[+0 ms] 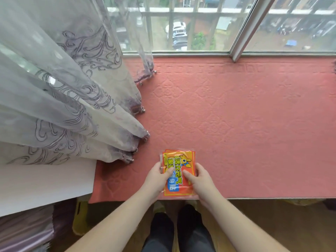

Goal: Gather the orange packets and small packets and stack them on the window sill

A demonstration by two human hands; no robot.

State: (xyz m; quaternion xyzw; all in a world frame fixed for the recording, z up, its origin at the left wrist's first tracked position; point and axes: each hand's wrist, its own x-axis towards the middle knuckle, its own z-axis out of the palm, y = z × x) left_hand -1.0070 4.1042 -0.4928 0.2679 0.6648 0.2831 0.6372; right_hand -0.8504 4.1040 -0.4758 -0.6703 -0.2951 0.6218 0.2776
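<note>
Head view looks down on my two hands holding a stack of orange packets point(179, 161) at the near edge of the window sill point(245, 124), at about 6 o'clock on its pink mat. My left hand point(158, 180) clasps the stack's left edge, thumb on top; my right hand point(198, 179) clasps the right edge the same way. At 9 o'clock from the packets hangs a sheer patterned curtain point(60, 91), its hem resting on the mat
</note>
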